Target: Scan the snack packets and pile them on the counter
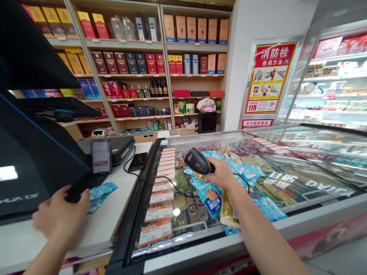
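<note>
My right hand (222,173) is wrapped round the handle of a black barcode scanner (197,161), whose head points left. Under it, blue snack packets (210,196) and a gold packet (228,210) lie in a pile on the freezer's glass lid. On the white counter, my left hand (63,210) is spread with thumb and fingers apart, beside the base of a black checkout terminal (37,160). A single blue packet (103,191) lies next to its thumb; whether they touch I cannot tell. The scanner's cable (163,177) runs left across the lid.
A phone (138,161) lies on the counter (126,191) beside a dark flat device (122,149). Price labels (160,198) line the freezer's left side (183,244). Behind stand shelves (197,47) of boxed bottles, a red fire-hydrant poster (269,76) and a lit fridge (335,84).
</note>
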The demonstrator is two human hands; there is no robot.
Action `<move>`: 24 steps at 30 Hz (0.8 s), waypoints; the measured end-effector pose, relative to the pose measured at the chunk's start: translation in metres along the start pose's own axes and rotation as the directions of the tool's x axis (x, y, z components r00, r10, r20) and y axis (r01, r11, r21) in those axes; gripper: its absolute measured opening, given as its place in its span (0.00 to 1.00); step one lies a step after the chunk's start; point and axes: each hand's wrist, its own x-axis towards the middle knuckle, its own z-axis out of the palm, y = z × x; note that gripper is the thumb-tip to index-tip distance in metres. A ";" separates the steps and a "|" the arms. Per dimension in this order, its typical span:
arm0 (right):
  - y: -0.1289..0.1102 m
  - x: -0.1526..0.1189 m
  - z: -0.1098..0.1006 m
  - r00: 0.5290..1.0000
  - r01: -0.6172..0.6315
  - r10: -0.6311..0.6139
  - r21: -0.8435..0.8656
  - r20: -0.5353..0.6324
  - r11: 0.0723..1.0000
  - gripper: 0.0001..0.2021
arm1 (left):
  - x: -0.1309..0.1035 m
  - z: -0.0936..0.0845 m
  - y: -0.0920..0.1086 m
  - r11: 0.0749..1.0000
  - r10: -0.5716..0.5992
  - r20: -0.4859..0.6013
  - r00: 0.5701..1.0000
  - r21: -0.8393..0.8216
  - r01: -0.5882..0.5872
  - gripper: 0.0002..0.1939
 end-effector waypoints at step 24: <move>0.055 -0.001 -0.022 0.994 -0.094 0.100 -0.129 0.041 0.987 0.15 | -0.173 0.084 0.193 0.793 0.607 0.682 0.408 -0.553 -0.255 0.09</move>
